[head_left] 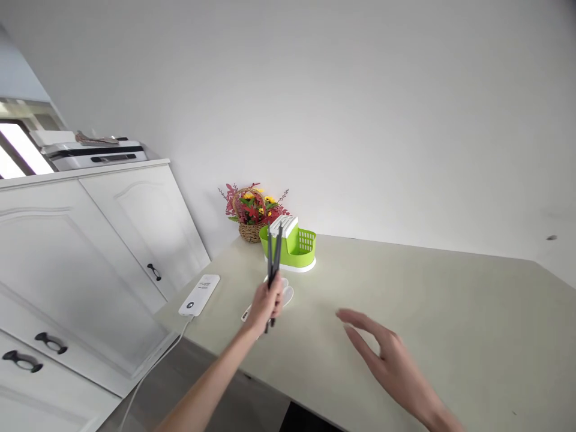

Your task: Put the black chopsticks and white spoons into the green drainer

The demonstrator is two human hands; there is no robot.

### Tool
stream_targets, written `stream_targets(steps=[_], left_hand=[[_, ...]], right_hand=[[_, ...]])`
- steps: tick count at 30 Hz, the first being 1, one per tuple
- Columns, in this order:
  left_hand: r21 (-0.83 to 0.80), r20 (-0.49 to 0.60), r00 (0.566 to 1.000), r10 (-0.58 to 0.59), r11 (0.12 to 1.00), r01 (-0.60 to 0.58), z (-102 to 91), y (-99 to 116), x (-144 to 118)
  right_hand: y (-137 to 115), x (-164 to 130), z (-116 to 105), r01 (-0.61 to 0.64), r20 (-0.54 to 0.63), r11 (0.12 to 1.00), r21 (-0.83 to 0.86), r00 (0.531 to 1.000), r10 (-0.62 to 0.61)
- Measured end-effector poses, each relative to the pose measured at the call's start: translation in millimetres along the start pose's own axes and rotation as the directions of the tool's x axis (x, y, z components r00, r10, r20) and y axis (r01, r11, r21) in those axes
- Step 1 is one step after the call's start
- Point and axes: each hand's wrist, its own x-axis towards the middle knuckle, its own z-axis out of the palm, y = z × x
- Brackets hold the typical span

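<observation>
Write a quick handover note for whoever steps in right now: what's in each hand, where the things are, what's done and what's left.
Left hand: gripping a bundle of dark grey chopsticks, tips up, short of the green and white plastic cutlery holder.
Right hand: open, empty, over the beige table.
A white spoon lies on the table behind the left hand.
Done: chopsticks picked up.
Left: likely chopsticks into the holder; the spoon too.

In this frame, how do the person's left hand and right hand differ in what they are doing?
The left hand is closed around dark chopsticks, held upright; the right hand holds nothing, its fingers spread. The left hand is raised close to the green holder, over a white spoon; the right hand hovers flat over bare table, farther from the holder. Both are bare and reach out over the table.
</observation>
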Motion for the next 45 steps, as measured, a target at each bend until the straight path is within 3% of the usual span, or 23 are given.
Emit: stream_targets(steps=[2, 4, 7, 9, 11, 14, 19, 27, 30, 36, 41, 45], left_hand=[[-0.104, 0.064, 0.998, 0.021, 0.994, -0.014, 37.3, -0.1, -6.3], [-0.100, 0.133, 0.987, 0.084, 0.992, -0.071, 67.9, -2.0, -13.0], [-0.049, 0.211, 0.969, 0.131, 0.991, -0.123, 97.6, -8.1, -21.8], [-0.046, 0.201, 0.969, 0.146, 0.989, -0.139, 108.4, -14.8, -24.5], [-0.046, 0.164, 0.974, 0.154, 0.988, -0.148, 114.3, -23.1, -24.5], [-0.032, 0.132, 0.981, 0.145, 0.989, -0.141, 117.7, -35.6, -21.6], [-0.007, 0.142, 0.982, 0.127, 0.992, -0.127, 116.7, -47.6, -19.4], [-0.006, 0.148, 0.988, 0.044, 0.999, -0.044, 113.1, -59.8, -23.2], [0.022, 0.141, 0.990, 0.031, 0.999, -0.034, 112.6, -62.2, -23.2], [0.126, 0.106, 0.992, 0.070, 0.988, -0.084, 119.6, -64.0, -28.5], [0.288, 0.124, 0.990, 0.067, 0.952, -0.101, 132.9, -71.6, -43.9], [0.465, 0.093, 0.967, 0.238, 0.848, -0.254, 145.0, -81.5, -55.3]], right_hand=[[-36.7, 28.6, -1.6, 0.085, -0.074, 0.989, 0.125, 0.994, -0.076], [-63.8, 53.5, -4.4, 0.155, -0.185, 0.957, 0.247, 0.976, -0.111], [-85.4, 77.8, -9.5, 0.109, -0.040, 0.881, 0.460, 0.994, -0.102], [-90.8, 84.6, -10.2, 0.040, 0.053, 0.847, 0.530, 0.995, -0.080], [-92.3, 85.9, -6.6, -0.010, 0.060, 0.831, 0.557, 0.998, -0.028], [-91.4, 83.8, 4.3, -0.061, 0.027, 0.805, 0.591, 0.998, 0.056], [-87.3, 82.8, 20.2, -0.003, -0.095, 0.788, 0.616, 0.992, 0.078], [-67.8, 87.4, 41.9, -0.005, -0.064, 0.806, 0.592, 0.996, 0.053], [-57.2, 89.4, 49.0, -0.032, -0.064, 0.884, 0.467, 0.996, 0.070], [-19.2, 105.7, 37.5, -0.141, -0.223, 0.973, 0.184, 0.958, 0.181], [27.9, 116.9, 25.9, -0.337, -0.183, 0.941, -0.034, 0.928, 0.326], [51.3, 117.4, 29.6, -0.439, -0.155, 0.877, -0.198, 0.897, 0.414]])
